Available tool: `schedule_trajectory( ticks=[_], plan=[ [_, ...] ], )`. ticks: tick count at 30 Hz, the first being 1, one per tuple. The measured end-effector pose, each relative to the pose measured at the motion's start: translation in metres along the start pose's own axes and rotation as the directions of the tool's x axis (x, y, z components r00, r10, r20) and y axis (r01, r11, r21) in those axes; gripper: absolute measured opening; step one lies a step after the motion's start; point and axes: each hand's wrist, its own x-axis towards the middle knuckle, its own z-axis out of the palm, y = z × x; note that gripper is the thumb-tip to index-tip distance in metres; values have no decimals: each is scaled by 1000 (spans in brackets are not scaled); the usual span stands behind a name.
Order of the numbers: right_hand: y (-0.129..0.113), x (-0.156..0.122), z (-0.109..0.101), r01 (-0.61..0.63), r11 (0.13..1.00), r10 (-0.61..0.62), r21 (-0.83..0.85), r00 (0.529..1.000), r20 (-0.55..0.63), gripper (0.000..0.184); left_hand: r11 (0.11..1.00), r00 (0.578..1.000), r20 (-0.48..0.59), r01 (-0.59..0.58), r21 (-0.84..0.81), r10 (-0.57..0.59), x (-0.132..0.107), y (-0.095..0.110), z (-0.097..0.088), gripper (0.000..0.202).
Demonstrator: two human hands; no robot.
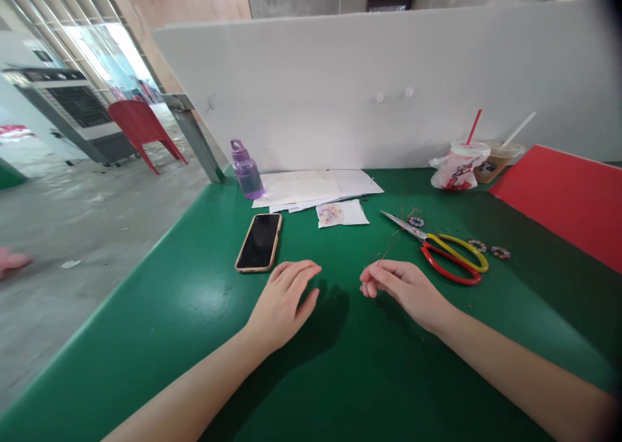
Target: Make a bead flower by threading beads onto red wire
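Note:
My left hand [282,302] is over the green table with its fingers stretched and the thumb apart, nothing in it. A phone [259,242] in a tan case lies just beyond it. My right hand [405,291] is closed in a pinch on a thin brownish thread [390,244], which rises toward the scissors. Those scissors [430,240], with one yellow and one red handle, lie beyond my right hand. A small beaded ring [416,221] is beside the blades, and more beaded rings [500,253] lie near the handles.
White paper sheets [321,184] and a small packet [341,213] lie toward the back. A purple bottle [247,171] stands back left. Two drink cups with straws, one bagged [457,166], and a red board [566,199] are at the right. A white panel [311,92] closes off the back edge.

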Motion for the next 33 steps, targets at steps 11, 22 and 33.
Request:
schedule_trajectory(
  ticks=[11, 22, 33],
  plan=[
    [-4, -5, 7, 162, 918, -201, 362, 977, 73, 25, 976, 977, 100, -174, -131, 187, 1, 36, 15, 58],
    [-14, -10, 9, 120, 790, -258, 602, 955, 148, 23, 913, 939, 228, -161, -376, 259, 16, 39, 16, 67],
    [-15, -8, 1, -27, 629, -228, 777, 949, 217, 22, 907, 941, 131, -255, -336, 313, 11, 36, 20, 32]
  ],
)
